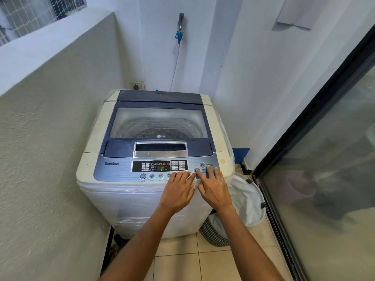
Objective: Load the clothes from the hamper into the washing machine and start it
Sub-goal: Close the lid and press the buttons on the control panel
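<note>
With the lid [160, 122] already down on the washing machine [125, 199] and dark clothes faintly visible through its window, I judge the loading done and only the start left. The machine stands in the corner, its control panel [115, 171] along the front edge, the display [162, 168] lit with a green character. My right hand [213, 188] lies flat at the panel's right end, fingers straight and grasping nothing, one fingertip on the start/pause button [196, 170]. My left hand [178, 191] rests just beside it, also relaxed and holding nothing, fingers spread over the lower row of buttons. That is my worry: those left fingers could nudge a program button and alter the cycle, or my right could slip onto the power button [202, 165] just above and shut everything off. The hamper [249, 201] sits on the floor against the machine's right side; I see only its white lining.
</note>
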`<state>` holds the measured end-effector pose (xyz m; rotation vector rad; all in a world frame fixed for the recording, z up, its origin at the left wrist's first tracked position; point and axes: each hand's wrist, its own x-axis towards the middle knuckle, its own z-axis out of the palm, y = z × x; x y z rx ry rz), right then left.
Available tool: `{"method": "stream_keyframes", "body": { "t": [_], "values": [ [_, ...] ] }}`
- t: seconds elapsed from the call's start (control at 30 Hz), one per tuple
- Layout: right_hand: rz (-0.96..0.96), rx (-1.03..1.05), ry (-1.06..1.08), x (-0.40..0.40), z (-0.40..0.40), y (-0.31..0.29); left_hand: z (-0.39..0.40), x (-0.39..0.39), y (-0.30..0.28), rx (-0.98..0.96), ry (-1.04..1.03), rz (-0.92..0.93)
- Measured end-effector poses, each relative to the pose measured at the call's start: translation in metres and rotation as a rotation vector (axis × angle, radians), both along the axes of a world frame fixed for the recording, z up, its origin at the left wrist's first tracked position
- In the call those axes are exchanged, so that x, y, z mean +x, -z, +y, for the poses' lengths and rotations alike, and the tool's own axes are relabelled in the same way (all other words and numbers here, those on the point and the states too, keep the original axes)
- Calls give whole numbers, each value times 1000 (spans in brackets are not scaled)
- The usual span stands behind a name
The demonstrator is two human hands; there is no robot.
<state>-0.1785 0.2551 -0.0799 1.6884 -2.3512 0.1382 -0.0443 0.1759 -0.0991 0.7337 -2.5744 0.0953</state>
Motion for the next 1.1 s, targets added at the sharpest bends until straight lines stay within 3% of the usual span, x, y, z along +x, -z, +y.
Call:
{"method": "stream_keyframes", "body": {
  "t": [0.17,0.3,0.43,0.5,0.63,0.87,1.1],
  "values": [
    [-166,-57,58,6,-5,0,-1,2,-9,159,5,11],
    [-362,-339,22,15,-26,-15,-11,0,-31,643,-38,367],
    [-908,-335,-4,30,-59,-35,-44,20,-39,959,-57,722],
    [-1174,-359,5,40,-77,-41,-60,30,-41,1065,-48,815],
    [-1509,-440,-89,46,-104,-44,-94,43,-50,1172,-21,883],
    [-1671,-312,-178,20,-133,-44,-130,50,-53,1396,112,770],
    [-1680,-307,-243,20,-132,-34,-140,50,-48,1408,194,727]
  ]
}}
